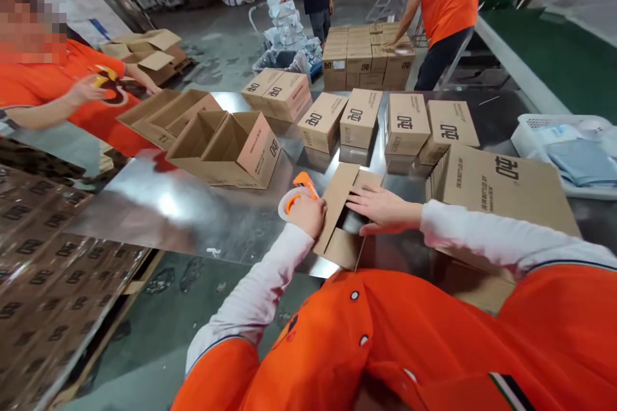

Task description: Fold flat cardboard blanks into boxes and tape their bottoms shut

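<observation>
A cardboard box (341, 189) stands on the metal table in front of me, its flaps folded part way in and a dark gap between them. My left hand (309, 214) is closed around an orange tape dispenser (305, 183) with a roll of tape, beside the box's left flap. Stretched out over the right side of the box, my right hand (385, 208) touches a flap with its fingers apart. Part of that flap is hidden under the hand.
Taped boxes (360, 117) line the table's far side. Two open boxes (224, 149) stand left, near a co-worker in orange (91, 96). Flattened cartons (501, 189) lean at right, beside a white basket (527, 141). Two people stand beyond, near a box stack (366, 54).
</observation>
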Tool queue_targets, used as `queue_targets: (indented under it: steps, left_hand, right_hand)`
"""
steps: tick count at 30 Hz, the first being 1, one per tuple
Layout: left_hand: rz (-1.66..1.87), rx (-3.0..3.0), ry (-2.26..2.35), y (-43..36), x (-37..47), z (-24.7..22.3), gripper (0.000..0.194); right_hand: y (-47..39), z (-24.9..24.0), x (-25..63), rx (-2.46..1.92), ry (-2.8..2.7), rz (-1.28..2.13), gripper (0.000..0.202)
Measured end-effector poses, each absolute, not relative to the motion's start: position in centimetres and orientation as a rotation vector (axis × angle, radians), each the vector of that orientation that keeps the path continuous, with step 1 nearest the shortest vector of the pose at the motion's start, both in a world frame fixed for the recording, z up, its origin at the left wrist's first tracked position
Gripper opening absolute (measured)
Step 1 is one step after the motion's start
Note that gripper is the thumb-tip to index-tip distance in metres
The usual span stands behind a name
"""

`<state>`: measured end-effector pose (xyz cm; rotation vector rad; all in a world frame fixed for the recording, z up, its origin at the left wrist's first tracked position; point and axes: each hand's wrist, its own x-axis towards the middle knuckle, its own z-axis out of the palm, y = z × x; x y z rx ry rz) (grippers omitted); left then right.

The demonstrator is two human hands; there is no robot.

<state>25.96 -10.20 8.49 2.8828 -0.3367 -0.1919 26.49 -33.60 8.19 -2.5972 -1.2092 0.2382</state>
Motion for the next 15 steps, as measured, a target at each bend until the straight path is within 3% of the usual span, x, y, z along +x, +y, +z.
queue_targets:
  steps: [3, 11, 15]
  left_hand:
    - [-0.255, 2.965, -0.317, -8.5, 26.3, 8.6, 0.039]
    - [-0.111, 2.920, -0.232, -7.5, 25.5, 7.5, 0.044]
    - [0.177, 2.673, -0.158, -6.7, 23.3, 7.5, 0.091]
  right_hand:
    - [-31.8, 5.9, 27.1, -2.585, -1.315, -0.042, 0.090]
    - [-28.3, 0.6, 29.6, -2.580, -1.268, 0.000, 0.071]
    - [-28.4, 1.0, 29.3, -2.525, -1.202, 0.050, 0.064]
